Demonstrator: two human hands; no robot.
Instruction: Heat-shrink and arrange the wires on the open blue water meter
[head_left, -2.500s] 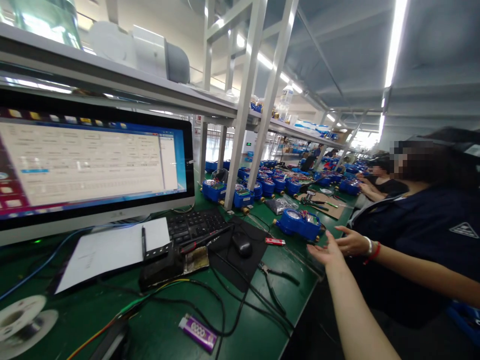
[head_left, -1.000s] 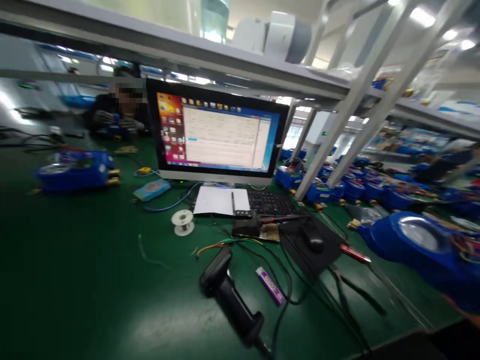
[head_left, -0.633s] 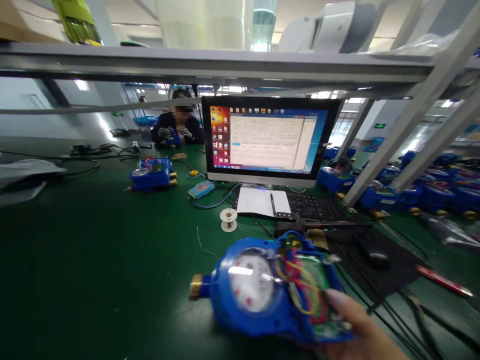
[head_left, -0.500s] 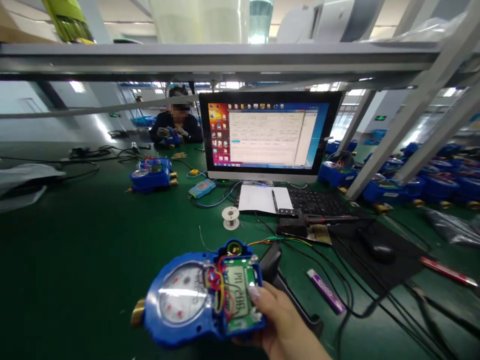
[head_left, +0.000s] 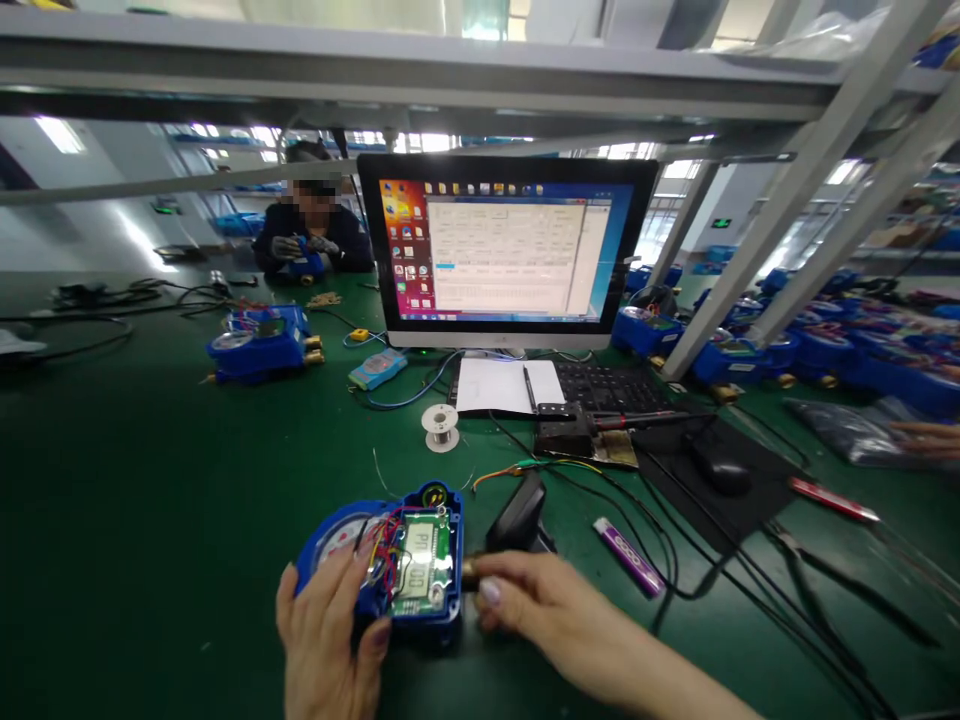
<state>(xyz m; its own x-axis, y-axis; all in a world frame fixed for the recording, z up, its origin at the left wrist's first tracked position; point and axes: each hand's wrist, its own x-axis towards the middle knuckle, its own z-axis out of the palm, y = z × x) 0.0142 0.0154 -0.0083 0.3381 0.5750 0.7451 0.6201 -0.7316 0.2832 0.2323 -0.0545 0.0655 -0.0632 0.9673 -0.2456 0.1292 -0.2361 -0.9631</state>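
Observation:
A blue water meter [head_left: 454, 560] is low in the middle of the view, its cover off, with a green circuit board, a lit display [head_left: 418, 568] and a tangle of red, yellow and black wires [head_left: 386, 545]. My left hand [head_left: 330, 625] grips its left side, fingers across the round dial and thumb at the near edge. On the right, my right hand [head_left: 525, 595] pinches the brass pipe end [head_left: 470, 573] between thumb and fingers. Behind my right hand stands a black handheld device [head_left: 517, 512], partly covered.
Beyond are a solder spool [head_left: 440, 428], a monitor [head_left: 510, 250], paper [head_left: 506, 385] and a blue tester [head_left: 377, 369]. Cables, a purple tube [head_left: 628, 556] and pliers [head_left: 847, 580] lie right. More meters [head_left: 259, 345] stand around. A co-worker [head_left: 311, 220] sits opposite; another person's hand shows far right.
My left hand has come into view onto the dial side. My right hand has shifted from the circuit board side to the brass end. The meter has turned slightly; its display reads differently.

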